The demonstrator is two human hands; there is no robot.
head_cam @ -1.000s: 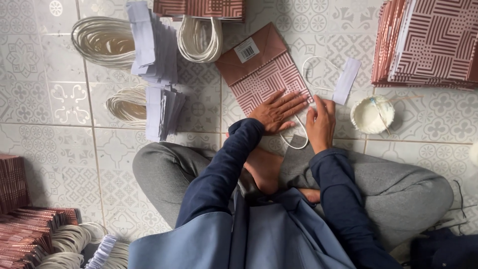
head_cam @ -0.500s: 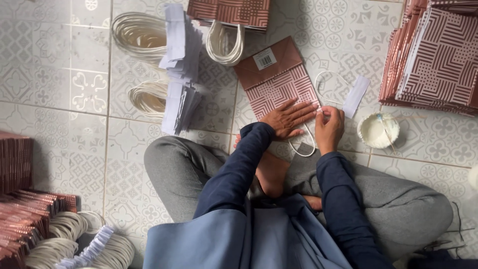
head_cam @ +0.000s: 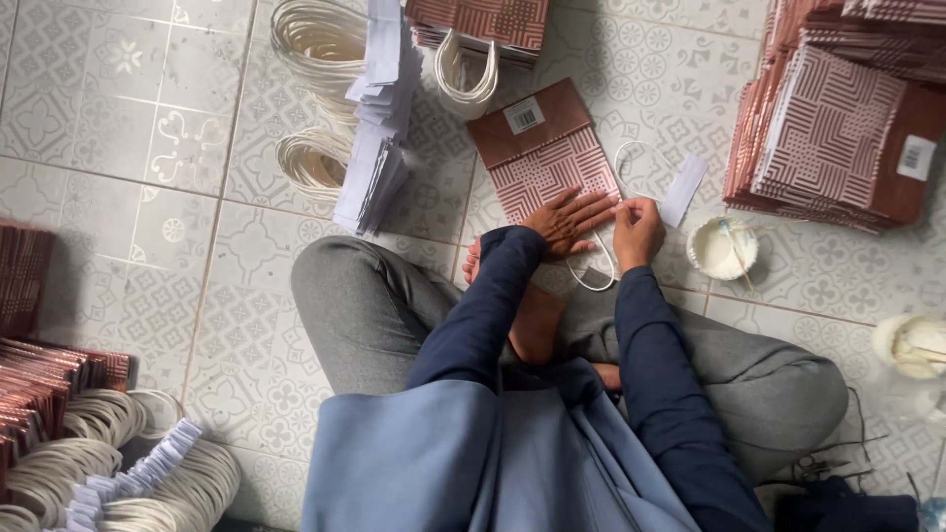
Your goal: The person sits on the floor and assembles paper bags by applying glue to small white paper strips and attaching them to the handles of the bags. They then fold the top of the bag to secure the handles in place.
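Bag [head_cam: 548,167] flat under open left hand [head_cam: 572,219]; right hand [head_cam: 639,229] seemingly pinching cord handle [head_cam: 597,264].

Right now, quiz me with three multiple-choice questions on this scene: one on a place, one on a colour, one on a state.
1. Where is the small bowl?
A. beside the right hand
B. on the person's lap
C. on the bag stack

2. What colour are the cord handles?
A. black
B. off-white
C. green

3. How does the left hand lie on the paper bag?
A. clenched
B. flat, fingers spread
C. lifted clear

Answers: 1 A, it stands on the tiled floor by that hand; 2 B, pale loops; 3 B, palm down.
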